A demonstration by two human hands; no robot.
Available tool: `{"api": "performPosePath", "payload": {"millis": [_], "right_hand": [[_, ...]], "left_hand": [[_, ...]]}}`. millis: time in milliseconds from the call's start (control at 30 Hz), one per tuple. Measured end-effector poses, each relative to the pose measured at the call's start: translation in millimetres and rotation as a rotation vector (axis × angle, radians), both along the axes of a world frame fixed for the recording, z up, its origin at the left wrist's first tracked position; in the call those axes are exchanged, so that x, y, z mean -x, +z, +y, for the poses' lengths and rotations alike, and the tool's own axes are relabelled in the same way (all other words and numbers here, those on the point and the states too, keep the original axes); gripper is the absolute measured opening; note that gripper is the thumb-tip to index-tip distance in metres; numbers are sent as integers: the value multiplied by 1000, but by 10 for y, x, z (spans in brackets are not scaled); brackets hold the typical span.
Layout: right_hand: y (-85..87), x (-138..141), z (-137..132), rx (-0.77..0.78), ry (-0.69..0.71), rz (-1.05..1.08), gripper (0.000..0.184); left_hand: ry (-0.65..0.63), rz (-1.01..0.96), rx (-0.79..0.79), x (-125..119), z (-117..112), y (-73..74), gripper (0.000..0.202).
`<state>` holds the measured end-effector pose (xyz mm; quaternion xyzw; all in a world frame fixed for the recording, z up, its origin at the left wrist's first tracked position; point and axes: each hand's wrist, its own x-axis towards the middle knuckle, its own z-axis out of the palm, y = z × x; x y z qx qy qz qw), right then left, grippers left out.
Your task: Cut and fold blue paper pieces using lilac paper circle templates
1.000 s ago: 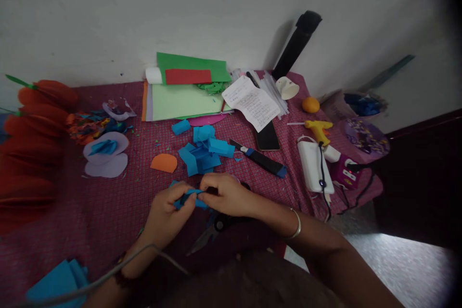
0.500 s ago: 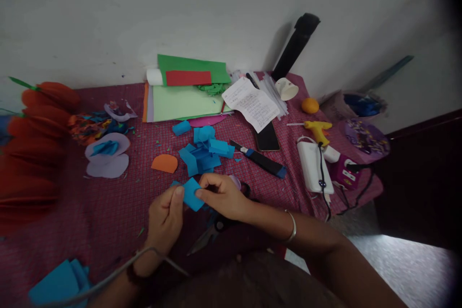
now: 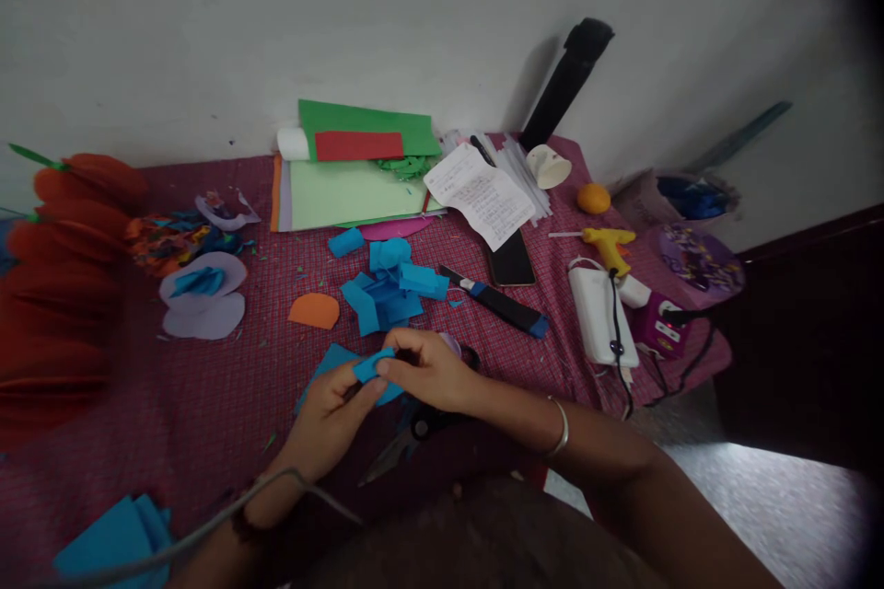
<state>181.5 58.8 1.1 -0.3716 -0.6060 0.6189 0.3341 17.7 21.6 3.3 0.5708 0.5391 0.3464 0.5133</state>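
Between my two hands is a small piece of blue paper (image 3: pixel 371 366), bent over on itself. My left hand (image 3: pixel 330 416) pinches it from the left, thumb on top. My right hand (image 3: pixel 429 372) grips its other side between thumb and fingers. Beneath my hands lies more blue paper (image 3: pixel 330 363), partly covered by them. Just beyond sits a heap of cut and curled blue paper pieces (image 3: pixel 383 302). Under my right wrist are black-handled scissors (image 3: pixel 421 429), blades pointing to the lower left and handles partly hidden.
A cutter knife (image 3: pixel 507 309) with its blade out lies right of the heap, near a phone (image 3: pixel 512 262). A yellow glue gun (image 3: pixel 608 248) rests beside a white power bank (image 3: pixel 599 317). Orange paper pumpkins (image 3: pixel 69 276) line the left. A pale cable crosses my left forearm.
The blue paper, flat and facing me before, is now bent over. My left hand has moved right and up, closer to my right hand, uncovering blue paper beneath.
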Motion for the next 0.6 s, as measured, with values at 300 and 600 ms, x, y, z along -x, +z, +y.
{"api": "performPosePath", "payload": {"millis": [300,600], "right_hand": [[37,-71,21,-136,-9,-98,22],[41,-82,37,-88,-79,-55,23]], "left_hand": [[-171,78,133,-2,4,1,41],[-176,73,-118,-20,-7,3,14]]}}
